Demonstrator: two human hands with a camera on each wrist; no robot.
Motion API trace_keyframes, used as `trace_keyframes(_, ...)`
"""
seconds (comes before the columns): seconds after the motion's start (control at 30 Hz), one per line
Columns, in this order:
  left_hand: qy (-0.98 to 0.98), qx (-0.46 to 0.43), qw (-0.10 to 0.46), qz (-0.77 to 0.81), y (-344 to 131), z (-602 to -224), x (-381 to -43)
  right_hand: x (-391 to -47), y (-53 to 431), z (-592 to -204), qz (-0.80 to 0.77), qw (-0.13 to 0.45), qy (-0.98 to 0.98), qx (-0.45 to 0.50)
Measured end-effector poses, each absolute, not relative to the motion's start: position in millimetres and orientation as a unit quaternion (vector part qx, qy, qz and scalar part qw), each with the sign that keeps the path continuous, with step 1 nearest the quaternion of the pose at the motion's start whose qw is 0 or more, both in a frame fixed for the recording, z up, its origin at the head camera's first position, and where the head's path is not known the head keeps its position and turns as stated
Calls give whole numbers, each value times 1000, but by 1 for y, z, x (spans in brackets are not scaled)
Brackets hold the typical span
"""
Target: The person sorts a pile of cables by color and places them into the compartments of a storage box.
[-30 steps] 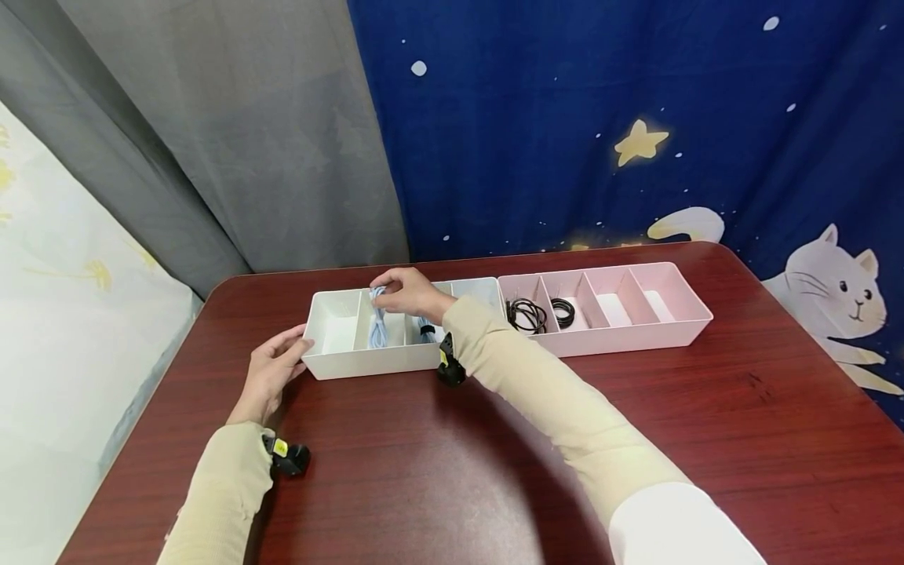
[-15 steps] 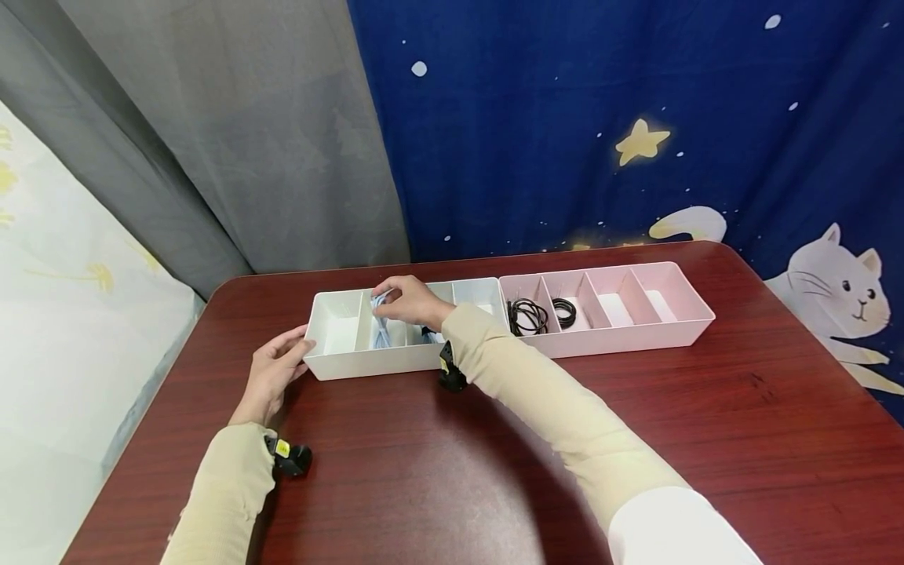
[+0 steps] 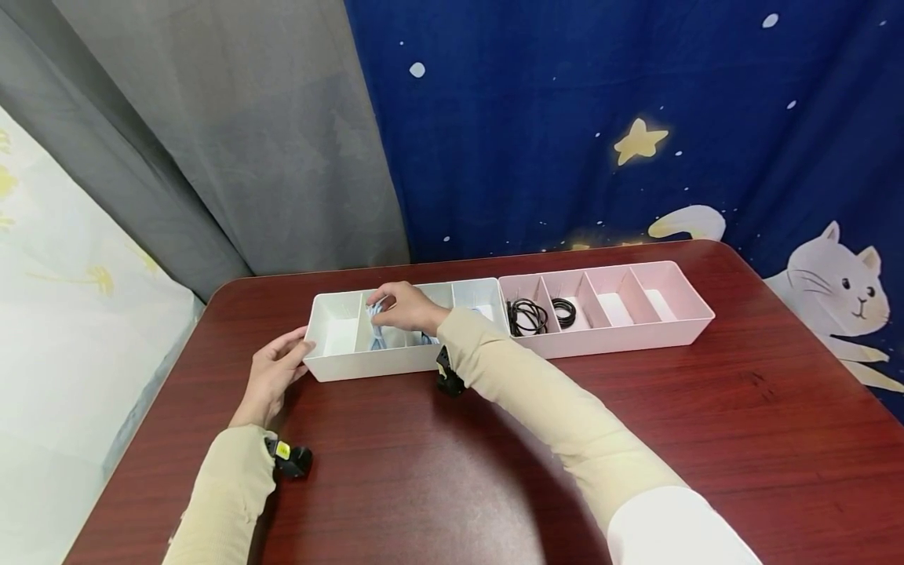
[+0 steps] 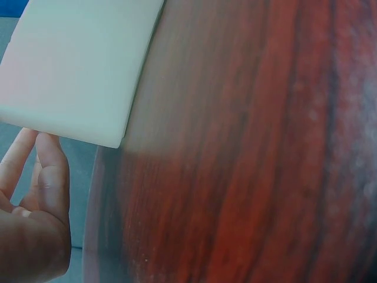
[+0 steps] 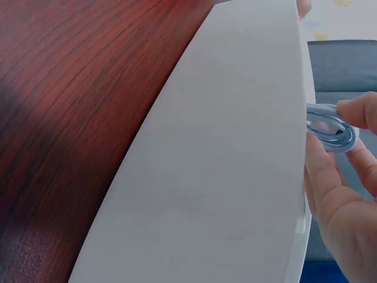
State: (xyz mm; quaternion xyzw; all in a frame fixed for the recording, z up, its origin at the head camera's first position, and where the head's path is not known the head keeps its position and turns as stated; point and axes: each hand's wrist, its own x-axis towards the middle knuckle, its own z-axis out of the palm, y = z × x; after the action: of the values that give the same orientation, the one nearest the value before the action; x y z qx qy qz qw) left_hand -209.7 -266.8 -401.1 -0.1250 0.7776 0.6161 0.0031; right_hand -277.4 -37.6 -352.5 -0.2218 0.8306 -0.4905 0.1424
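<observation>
My right hand (image 3: 406, 306) pinches a coiled light blue cable (image 3: 377, 336) between thumb and fingers. The coil hangs down into the second compartment from the left of a white divided box (image 3: 377, 363). In the right wrist view, the cable's loop (image 5: 341, 140) shows above the box rim, with fingers on both sides of it. My left hand (image 3: 274, 367) is at the box's left end, its fairly straight fingers (image 4: 52, 156) touching the end wall. Another light blue cable (image 3: 427, 339) lies in the third compartment, partly hidden by my right hand.
A pink divided box (image 3: 621, 339) stands end to end with the white one. Two coiled black cables, one loose (image 3: 528, 316) and one tight (image 3: 563, 312), lie in its two left compartments. Both boxes sit near the back edge of a red-brown wooden table (image 3: 395, 455), before curtains (image 3: 508, 141).
My right hand has lowered slightly with the light blue cable, which sits a little deeper in its compartment. The left hand stays at the box's end.
</observation>
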Motion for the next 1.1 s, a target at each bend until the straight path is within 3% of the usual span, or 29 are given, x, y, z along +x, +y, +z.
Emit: trace_keyframes(1.1, 757, -125, 0, 642, -265, -400, -208, -266, -42, -344, -443, 173, 848, -234)
